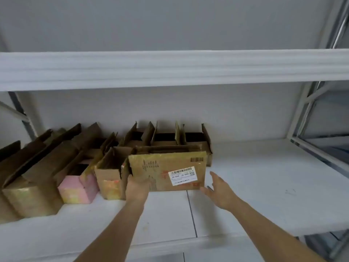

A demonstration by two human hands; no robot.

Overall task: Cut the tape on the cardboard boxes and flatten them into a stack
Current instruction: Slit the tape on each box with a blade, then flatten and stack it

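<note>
A brown cardboard box (175,167) with a white barcode label stands on a white shelf (255,195), its printed face toward me. My left hand (137,187) grips the box's lower left corner, fingers curled round the edge. My right hand (220,191) hovers just right of the box's lower right corner, fingers spread, not touching it that I can tell. Several other opened cardboard boxes (164,138) stand behind and to the left, flaps up.
A pink box (78,189) and taped brown boxes (30,195) line the shelf's left part. A white upper shelf beam (170,69) crosses overhead. A metal rack upright (302,112) stands at the right. Bare shelf surface lies right of the box.
</note>
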